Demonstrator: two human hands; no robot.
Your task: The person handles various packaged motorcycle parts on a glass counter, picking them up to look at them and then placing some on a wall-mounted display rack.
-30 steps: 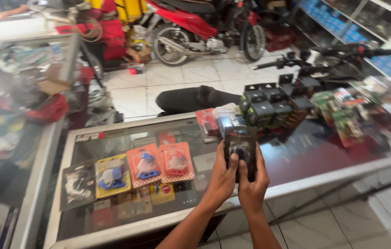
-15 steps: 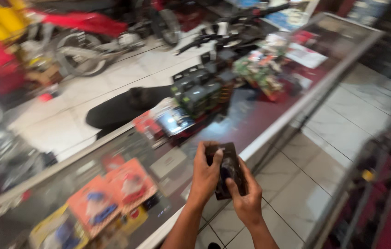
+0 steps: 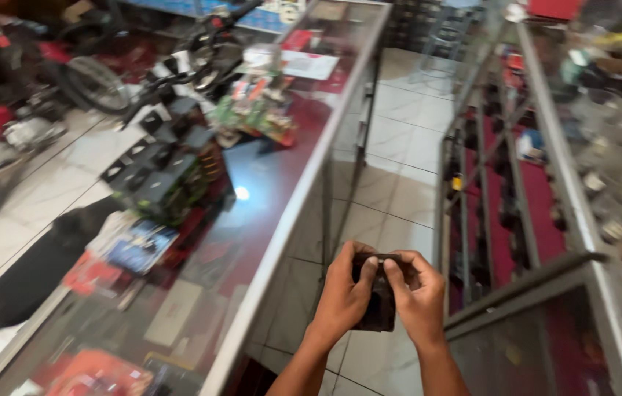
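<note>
Both hands grip one small dark, boxy object (image 3: 379,308) in front of me, over the tiled aisle floor. My left hand (image 3: 345,297) wraps its left side, thumb on top. My right hand (image 3: 415,297) covers its right side, thumb pressed on the front. Most of the object is hidden by my fingers. The hands hang between a glass display counter (image 3: 282,213) on the left and a glass-fronted shelf cabinet (image 3: 538,279) on the right.
On the counter stand stacked black boxes (image 3: 161,172), colourful packets (image 3: 256,110) and flat packaged parts (image 3: 138,246). A black seat (image 3: 39,260) lies on the floor beyond it, with motorcycles (image 3: 25,88) behind. White tiles (image 3: 399,191) run down the narrow aisle.
The view has swung right, from facing the counter to looking down the aisle. My hands, still on the dark object, have moved off the counter top to over the floor.
</note>
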